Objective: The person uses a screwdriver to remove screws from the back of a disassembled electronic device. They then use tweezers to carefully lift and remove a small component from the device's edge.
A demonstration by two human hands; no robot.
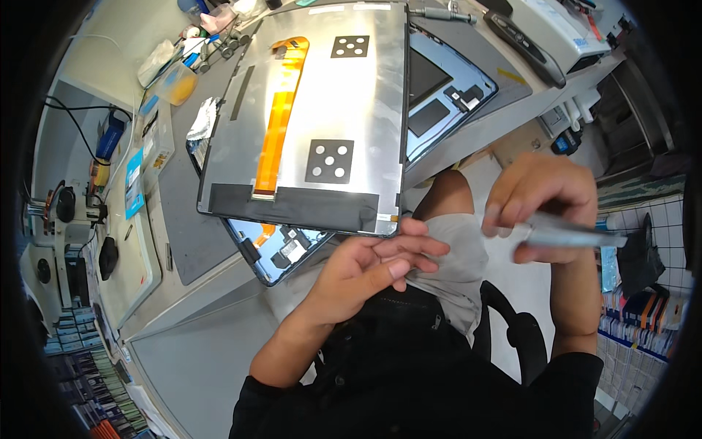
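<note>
A large silvery display panel (pixel 351 95) lies back side up on the bench, with its near end jutting past the edge. An orange flex cable (pixel 278 124) runs down it to a black strip (pixel 300 205). Beneath it, an opened blue tablet body (pixel 451 102) shows at both sides. My left hand (pixel 355 271) is palm up just below the panel's near edge, fingers spread and holding nothing. Raised over the right side, my right hand (pixel 545 197) grips a thin greyish, elongated object (pixel 574 234); motion blur hides its kind.
A grey mat (pixel 194 249) covers the benchtop. A clear tub (pixel 178 84) and small bottles stand at the far left. A screwdriver-like tool (pixel 442 13) lies at the back; a long black device (pixel 526 51) leans by a white machine (pixel 559 33). A chair armrest (pixel 526 336) is beside me.
</note>
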